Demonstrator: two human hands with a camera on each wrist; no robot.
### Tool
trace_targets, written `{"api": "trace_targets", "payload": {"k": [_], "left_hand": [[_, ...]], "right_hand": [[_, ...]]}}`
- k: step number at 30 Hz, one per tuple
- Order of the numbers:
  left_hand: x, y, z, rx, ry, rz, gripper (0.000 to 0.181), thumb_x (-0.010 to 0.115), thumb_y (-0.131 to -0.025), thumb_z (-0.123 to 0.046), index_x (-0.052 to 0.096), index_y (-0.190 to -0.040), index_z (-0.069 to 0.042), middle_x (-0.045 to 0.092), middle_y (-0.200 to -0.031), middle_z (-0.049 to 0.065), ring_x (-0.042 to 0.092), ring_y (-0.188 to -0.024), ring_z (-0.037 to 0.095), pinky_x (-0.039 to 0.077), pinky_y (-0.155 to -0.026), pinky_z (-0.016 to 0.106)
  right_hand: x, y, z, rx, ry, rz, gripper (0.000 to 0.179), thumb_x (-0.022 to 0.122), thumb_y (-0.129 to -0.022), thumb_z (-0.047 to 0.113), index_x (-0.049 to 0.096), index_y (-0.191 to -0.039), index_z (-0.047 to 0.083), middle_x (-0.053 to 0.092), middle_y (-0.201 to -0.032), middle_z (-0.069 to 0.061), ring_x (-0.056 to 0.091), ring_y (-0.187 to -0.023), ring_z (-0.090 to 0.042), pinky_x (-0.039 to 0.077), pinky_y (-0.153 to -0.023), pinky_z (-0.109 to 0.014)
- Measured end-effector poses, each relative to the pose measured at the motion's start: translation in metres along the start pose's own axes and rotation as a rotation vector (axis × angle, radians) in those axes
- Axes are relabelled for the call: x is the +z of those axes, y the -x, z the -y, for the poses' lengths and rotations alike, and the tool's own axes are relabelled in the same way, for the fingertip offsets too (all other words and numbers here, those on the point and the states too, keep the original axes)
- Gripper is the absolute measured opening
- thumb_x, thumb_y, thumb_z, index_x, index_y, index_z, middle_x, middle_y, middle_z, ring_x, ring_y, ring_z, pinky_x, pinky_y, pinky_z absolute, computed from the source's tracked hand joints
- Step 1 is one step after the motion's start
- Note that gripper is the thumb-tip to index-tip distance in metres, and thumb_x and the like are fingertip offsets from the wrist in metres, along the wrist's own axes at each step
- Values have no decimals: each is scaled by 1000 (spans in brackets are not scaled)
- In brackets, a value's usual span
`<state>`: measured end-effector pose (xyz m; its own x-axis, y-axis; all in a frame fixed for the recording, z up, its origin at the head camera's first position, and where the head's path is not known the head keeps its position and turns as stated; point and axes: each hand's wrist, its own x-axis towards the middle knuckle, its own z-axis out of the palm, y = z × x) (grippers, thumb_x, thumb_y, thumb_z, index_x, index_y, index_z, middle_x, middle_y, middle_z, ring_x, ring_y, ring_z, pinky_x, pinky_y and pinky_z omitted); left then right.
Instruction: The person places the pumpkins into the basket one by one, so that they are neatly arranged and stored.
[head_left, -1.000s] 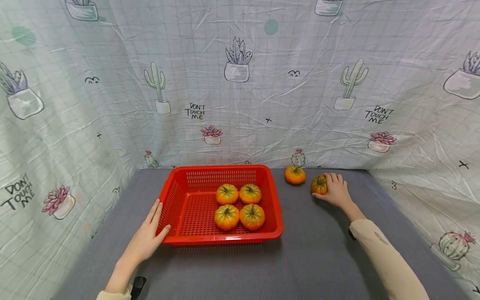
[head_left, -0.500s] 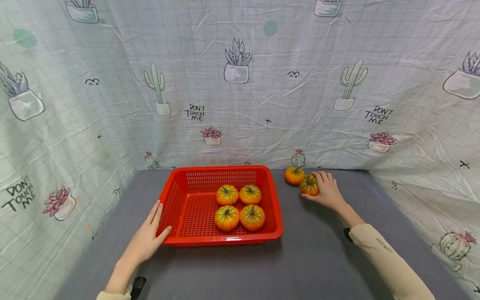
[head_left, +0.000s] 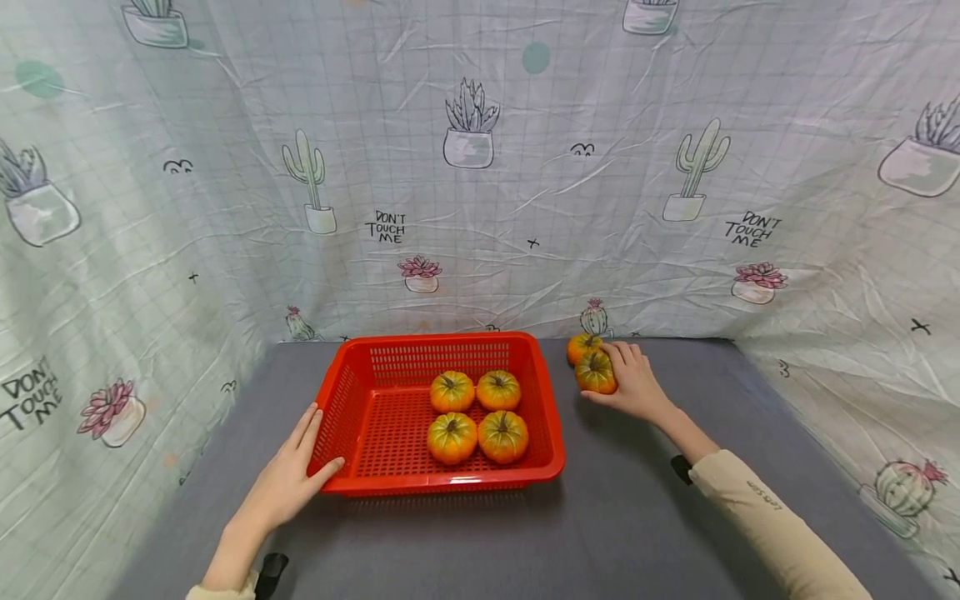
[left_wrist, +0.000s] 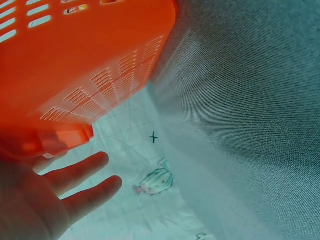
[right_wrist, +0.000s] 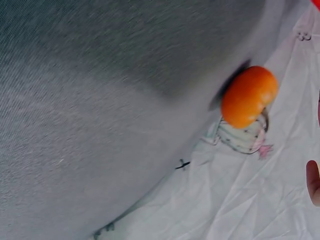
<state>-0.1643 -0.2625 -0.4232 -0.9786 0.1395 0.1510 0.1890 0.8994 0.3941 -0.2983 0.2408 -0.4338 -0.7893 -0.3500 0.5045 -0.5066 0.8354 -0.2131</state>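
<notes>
A pumpkin (head_left: pixel 596 374), gripped in the right hand (head_left: pixel 634 383), moves nearer the red plastic basket (head_left: pixel 450 482), which the outstretched left hand (head_left: pixel 283 481) touches.

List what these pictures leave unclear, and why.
Head: right side of the held pumpkin, behind the right hand.
Head: part of the rear pumpkin, behind that one.
Left wrist: inside of the basket, mostly behind its wall.
Right wrist: most of that hand, beyond the right edge.
</notes>
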Motion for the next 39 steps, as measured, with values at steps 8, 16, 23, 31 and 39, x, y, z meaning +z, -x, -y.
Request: {"api": "trace_targets", "payload": {"k": [8, 16, 23, 31, 39], "left_hand": [[-1, -3, -5, -1, -35, -20, 84, 48, -85, -51, 17, -140, 6, 15, -146, 21, 33, -123, 45, 39, -85, 58], [2, -4, -7, 12, -54, -34, 83, 50, -86, -46, 16, -140, 7, 10, -148, 21, 30, -123, 47, 36, -88, 61], [4, -5, -6, 10, -67, -31, 82, 52, -86, -42, 14, -140, 7, 11, -148, 23, 32, -122, 47, 34, -91, 61], [5, -5, -5, 13, -63, -25, 82, 51, -86, -40, 13, -140, 7, 11, -147, 23, 31, -123, 48, 33, -91, 61], [7, -5, -4, 11, -50, -25, 81, 52, -86, -38, 13, -140, 7, 11, -147, 23, 30, -123, 47, 33, -91, 61]], "right_hand": [[0, -7, 20, -50, -39, -4, 81, 76, -61, 44, 45, -122, 1, 45, -114, -18, 39, -101, -32, 34, -79, -47], [-5, -16, 39, -106, -69, -20, 80, 77, -61, 44, 45, -123, 4, 45, -116, -15, 39, -102, -29, 34, -78, -47], [-9, -22, 51, -156, -58, -31, 79, 77, -61, 42, 46, -122, 2, 46, -115, -16, 39, -99, -28, 35, -78, -45], [-15, -28, 65, -201, -52, -14, 80, 75, -62, 45, 45, -124, 4, 46, -114, -15, 38, -100, -27, 33, -85, -48], [-20, -39, 82, -224, -68, -2, 77, 74, -63, 49, 46, -119, 6, 46, -109, -12, 40, -97, -24, 35, -83, -44]]}}
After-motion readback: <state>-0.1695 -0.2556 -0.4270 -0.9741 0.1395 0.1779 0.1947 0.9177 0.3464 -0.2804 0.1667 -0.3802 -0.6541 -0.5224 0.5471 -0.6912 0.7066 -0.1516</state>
